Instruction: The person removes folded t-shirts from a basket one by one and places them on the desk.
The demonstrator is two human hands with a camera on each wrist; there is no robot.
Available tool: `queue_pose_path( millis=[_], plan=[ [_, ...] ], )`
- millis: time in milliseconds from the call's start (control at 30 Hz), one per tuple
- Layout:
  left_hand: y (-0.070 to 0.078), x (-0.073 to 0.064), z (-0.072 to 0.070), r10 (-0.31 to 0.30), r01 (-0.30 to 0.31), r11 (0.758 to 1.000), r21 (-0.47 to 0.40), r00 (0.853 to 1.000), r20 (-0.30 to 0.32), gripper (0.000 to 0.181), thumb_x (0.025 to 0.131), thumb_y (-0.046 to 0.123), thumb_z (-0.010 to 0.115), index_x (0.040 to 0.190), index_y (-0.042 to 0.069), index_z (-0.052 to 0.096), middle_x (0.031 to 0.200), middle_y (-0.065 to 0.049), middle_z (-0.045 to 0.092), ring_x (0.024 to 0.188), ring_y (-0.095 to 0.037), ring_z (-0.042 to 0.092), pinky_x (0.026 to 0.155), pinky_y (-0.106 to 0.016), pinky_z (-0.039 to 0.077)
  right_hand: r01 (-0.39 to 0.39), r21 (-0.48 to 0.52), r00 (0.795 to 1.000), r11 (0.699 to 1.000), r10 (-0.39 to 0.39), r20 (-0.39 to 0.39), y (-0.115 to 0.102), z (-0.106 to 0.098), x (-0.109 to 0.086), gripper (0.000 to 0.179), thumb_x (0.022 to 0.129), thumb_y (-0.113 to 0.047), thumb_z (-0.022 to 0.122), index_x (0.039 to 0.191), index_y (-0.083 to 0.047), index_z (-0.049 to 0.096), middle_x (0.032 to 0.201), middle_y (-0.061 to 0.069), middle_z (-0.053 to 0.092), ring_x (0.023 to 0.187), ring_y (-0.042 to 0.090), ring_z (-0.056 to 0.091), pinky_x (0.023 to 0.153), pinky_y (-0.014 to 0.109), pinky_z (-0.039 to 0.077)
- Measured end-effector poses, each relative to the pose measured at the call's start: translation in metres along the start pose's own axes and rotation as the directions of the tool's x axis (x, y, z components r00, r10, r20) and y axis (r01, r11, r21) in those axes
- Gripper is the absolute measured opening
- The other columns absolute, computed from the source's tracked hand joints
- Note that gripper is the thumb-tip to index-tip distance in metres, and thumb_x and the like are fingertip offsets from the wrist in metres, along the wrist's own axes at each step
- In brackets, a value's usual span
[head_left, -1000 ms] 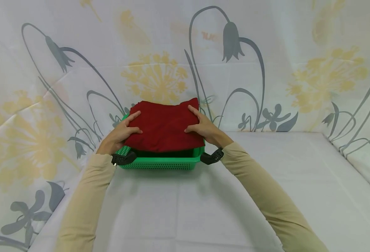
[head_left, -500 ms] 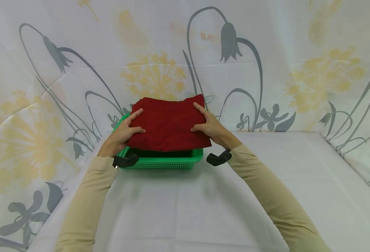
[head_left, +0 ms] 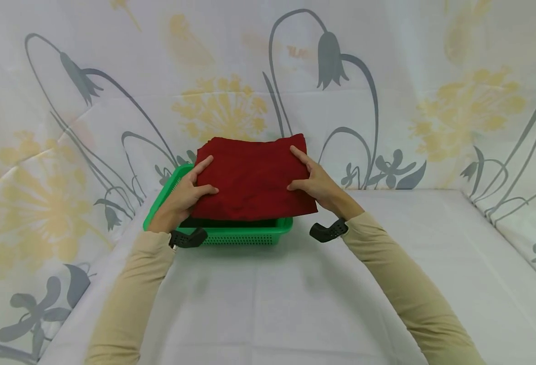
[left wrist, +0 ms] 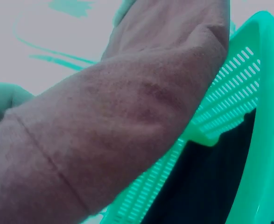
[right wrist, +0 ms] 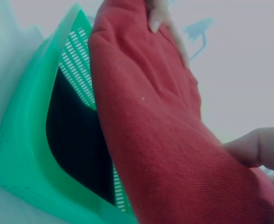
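A folded red cloth (head_left: 252, 180) hangs above the green plastic basket (head_left: 240, 237), its right end reaching past the basket's right side. My left hand (head_left: 181, 197) grips the cloth's left end, thumb on the near face; my right hand (head_left: 322, 188) grips the right end likewise. Fingers behind the cloth are hidden. In the left wrist view the cloth (left wrist: 127, 112) fills much of the frame beside the basket. Dark, black-looking fabric (right wrist: 78, 140) lies inside the basket in the right wrist view, below the raised cloth.
The basket stands at the back of a white-covered table (head_left: 259, 304), close to a hanging curtain (head_left: 386, 66) printed with grey and yellow flowers. Black straps with devices (head_left: 329, 231) sit on both wrists. White tabletop stretches to the right.
Both hands have moved right and slightly up with the red cloth between them. More of the basket's left side shows now. The basket stays about where it was.
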State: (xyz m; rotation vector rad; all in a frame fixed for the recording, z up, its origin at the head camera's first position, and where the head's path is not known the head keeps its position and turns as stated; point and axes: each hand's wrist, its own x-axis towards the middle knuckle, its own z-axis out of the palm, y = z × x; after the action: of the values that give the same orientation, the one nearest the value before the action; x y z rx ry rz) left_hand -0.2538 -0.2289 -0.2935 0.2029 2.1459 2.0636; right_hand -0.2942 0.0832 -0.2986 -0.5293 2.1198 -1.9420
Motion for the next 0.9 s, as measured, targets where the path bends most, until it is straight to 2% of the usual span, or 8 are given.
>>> queue_pose_path(
  millis=[233,433,900],
  plan=[
    [-0.001,0.001,0.010,0.015,-0.015,1.000,-0.017,1.000,0.024,0.080,0.092,-0.002,0.058,0.154,0.035,0.024,0.144,-0.007,0.034,0.120,-0.023,0.042,0.081,-0.029,0.050,-0.003,-0.011,1.000,1.000,0.003,-0.004,0.000,-0.011,-0.010,0.092,0.083,0.007,0.064,0.156,-0.030,0.021,0.148,0.007,0.028,0.127,0.028,0.032,0.095,0.043,0.042],
    [-0.001,0.002,0.019,0.051,-0.050,0.998,-0.027,0.998,0.044,0.080,0.092,-0.004,0.056,0.155,0.033,0.024,0.143,-0.008,0.034,0.124,-0.025,0.038,0.083,-0.029,0.048,0.016,-0.030,1.000,0.999,-0.016,-0.016,-0.001,-0.019,-0.019,0.092,0.083,0.007,0.065,0.156,-0.030,0.022,0.149,0.006,0.029,0.127,0.028,0.032,0.095,0.042,0.042],
    [-0.004,0.005,0.043,0.101,-0.079,0.981,-0.178,0.988,0.114,0.083,0.092,-0.012,0.052,0.156,0.031,0.021,0.147,-0.009,0.031,0.123,-0.026,0.041,0.084,-0.031,0.050,0.030,-0.047,0.998,0.998,-0.033,-0.059,0.001,-0.041,-0.038,0.092,0.084,0.010,0.063,0.156,-0.031,0.023,0.150,0.007,0.027,0.129,0.029,0.031,0.095,0.039,0.041]
  ],
)
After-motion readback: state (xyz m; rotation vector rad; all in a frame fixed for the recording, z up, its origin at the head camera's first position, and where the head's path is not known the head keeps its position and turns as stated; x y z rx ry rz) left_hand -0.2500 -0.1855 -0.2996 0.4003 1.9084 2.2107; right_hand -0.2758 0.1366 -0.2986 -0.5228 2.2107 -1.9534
